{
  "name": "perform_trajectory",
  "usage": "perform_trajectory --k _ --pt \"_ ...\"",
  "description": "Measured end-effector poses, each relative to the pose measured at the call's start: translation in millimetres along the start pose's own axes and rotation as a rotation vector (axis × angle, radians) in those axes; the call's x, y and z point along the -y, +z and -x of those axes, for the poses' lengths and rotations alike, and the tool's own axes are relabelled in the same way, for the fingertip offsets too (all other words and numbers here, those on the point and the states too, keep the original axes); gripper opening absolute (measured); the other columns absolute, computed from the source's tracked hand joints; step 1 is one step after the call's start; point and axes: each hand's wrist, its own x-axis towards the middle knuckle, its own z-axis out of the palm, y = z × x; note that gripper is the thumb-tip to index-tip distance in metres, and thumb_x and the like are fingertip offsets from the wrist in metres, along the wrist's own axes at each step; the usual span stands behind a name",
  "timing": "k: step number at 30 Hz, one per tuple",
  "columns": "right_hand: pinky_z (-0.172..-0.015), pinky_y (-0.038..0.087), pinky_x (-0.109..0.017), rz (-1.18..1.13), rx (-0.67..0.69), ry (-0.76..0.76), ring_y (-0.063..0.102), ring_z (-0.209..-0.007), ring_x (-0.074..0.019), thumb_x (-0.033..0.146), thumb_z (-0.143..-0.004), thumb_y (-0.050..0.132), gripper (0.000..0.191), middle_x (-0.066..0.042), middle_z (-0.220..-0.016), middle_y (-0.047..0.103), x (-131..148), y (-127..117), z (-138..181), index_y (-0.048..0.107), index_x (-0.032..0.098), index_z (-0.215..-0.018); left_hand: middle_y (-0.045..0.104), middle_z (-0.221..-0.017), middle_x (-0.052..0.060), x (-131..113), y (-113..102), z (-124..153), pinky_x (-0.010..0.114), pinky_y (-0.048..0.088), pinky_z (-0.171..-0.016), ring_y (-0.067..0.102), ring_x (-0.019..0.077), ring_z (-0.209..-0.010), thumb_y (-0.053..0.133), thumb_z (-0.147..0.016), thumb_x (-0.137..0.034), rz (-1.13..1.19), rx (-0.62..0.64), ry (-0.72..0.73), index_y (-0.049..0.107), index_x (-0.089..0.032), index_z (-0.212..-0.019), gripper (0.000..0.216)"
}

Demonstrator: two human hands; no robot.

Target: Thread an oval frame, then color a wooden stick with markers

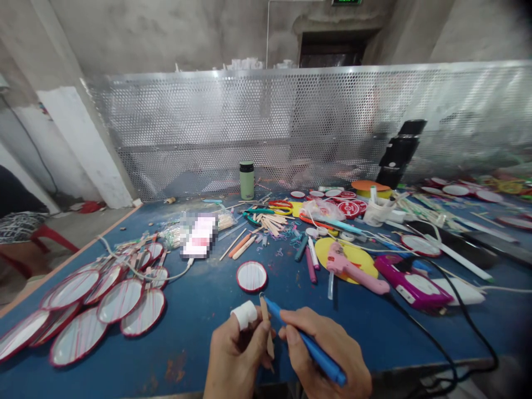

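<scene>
At the table's near edge my left hand (235,354) pinches a thin wooden stick (267,330), held upright; its index finger is wrapped in white tape (245,314). My right hand (328,354) grips a blue pen-like tool (305,341) whose tip touches the top of the stick. Just beyond the hands a small round white disc with a red rim (251,276) lies on the blue table (199,310).
Several oval red-rimmed fans (103,302) lie at the left. A pink glue gun (353,270) on a yellow disc, a purple device (411,285), black cables, sticks, scissors and a green bottle (246,180) crowd the middle and right. A perforated metal screen stands behind. A seated person is at far left.
</scene>
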Motion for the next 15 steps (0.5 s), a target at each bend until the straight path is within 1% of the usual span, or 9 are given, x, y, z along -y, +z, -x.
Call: perform_trajectory --k 5,10,15 --pt "-0.062 0.057 -0.02 0.0 -0.022 -0.023 0.072 -0.059 -0.0127 0.008 -0.082 0.06 0.018 0.0 -0.069 0.075 3.2 1.7 -5.5 0.069 0.019 -0.093 0.062 -0.062 0.001 2.5 -1.6 0.2 0.021 0.048 -0.053 0.055 0.0117 -0.052 0.066 -0.086 -0.045 -0.011 0.013 0.009 0.072 -0.011 -0.099 0.037" --pt "-0.062 0.057 -0.019 0.017 -0.041 -0.036 0.072 -0.059 -0.0122 0.007 -0.082 0.06 0.017 0.0 -0.07 0.075 3.2 2.4 -5.0 0.069 0.018 -0.093 0.065 -0.067 0.002 3.9 -2.5 -0.4 0.021 0.048 -0.052 0.055 0.0112 -0.052 0.065 -0.087 -0.044 -0.026 0.004 0.017 0.072 -0.011 -0.097 0.036" --pt "-0.064 0.057 -0.02 0.037 -0.039 -0.022 0.072 -0.061 -0.0122 0.008 -0.083 0.061 0.016 0.0 -0.069 0.074 3.1 1.2 -3.7 0.069 0.018 -0.093 0.066 -0.066 0.002 1.7 -0.6 -0.1 0.021 0.048 -0.051 0.056 0.0113 -0.051 0.067 -0.086 -0.044 -0.031 -0.018 0.013 0.072 -0.011 -0.097 0.035"
